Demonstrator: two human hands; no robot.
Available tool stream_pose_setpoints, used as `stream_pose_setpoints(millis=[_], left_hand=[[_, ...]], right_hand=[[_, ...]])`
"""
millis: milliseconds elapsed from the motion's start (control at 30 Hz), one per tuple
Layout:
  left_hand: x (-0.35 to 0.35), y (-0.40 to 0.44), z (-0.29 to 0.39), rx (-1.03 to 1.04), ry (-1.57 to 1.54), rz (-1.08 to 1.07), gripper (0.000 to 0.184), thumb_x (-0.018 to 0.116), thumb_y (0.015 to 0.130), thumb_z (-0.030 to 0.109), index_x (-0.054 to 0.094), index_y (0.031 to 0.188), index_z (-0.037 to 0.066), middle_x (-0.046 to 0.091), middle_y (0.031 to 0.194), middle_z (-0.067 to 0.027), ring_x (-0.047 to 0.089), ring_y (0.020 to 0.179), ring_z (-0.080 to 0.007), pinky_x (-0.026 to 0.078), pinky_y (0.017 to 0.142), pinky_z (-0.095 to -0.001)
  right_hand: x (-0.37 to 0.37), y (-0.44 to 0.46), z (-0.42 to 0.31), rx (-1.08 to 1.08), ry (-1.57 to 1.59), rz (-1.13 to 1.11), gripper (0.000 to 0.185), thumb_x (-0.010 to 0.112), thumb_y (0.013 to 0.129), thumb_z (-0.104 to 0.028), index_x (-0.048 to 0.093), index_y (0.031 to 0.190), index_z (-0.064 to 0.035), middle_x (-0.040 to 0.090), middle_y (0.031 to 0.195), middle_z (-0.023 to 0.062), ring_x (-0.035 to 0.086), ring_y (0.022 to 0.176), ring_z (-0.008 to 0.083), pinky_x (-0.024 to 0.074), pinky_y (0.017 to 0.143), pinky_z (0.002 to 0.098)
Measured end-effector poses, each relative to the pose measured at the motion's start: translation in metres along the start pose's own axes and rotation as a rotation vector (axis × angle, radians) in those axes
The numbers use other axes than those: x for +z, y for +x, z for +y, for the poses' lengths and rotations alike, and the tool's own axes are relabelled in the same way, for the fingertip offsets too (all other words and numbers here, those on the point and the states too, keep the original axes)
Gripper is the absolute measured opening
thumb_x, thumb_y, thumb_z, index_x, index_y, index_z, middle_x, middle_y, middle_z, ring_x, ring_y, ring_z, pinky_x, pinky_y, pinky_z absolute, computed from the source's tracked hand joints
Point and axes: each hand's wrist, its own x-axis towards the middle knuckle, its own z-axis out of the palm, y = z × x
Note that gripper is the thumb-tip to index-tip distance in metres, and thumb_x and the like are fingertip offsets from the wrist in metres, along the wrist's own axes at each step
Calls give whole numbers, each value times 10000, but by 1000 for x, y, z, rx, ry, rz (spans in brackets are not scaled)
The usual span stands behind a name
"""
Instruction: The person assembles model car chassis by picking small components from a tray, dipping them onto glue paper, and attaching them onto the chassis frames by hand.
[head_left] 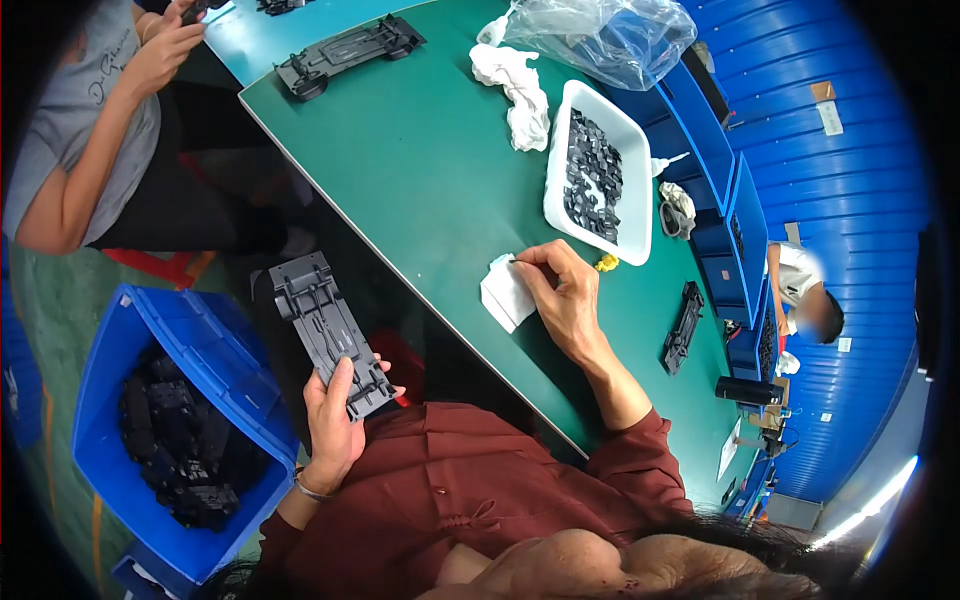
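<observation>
The left hand (334, 410) grips a grey plastic car base (322, 315) beside the counter (420, 190); the right hand (568, 298) touches a white cloth (508, 298), its grasp unclear. Work seems midway: many black pieces (592, 165) lie in the white tray (637, 190).

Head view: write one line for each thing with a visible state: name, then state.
Grey car base: held in the left hand
Right hand: thumb and finger pinched at the white pad
White pad: lying on the table
White cloth: crumpled
White tub: open, holding small parts
Blue bin: open, holding dark parts
Clear bag: crumpled
Far car base: on the table, unheld
Black car part: on the table, unheld
</observation>
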Motion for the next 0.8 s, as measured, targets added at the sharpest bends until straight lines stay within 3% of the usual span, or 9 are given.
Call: stream_pose_setpoints(millis=[800], left_hand=[[-2,0,-3,-1,5,19,331,487,1072,232,545,1259,-35,658,1103,-175,692,1020,-268,648,754,-497]], right_hand=[[-3,3,-4,-24,-29,-14,101,749,828,-17,733,924,8,659,863,93,668,733,203,540,661,309]])
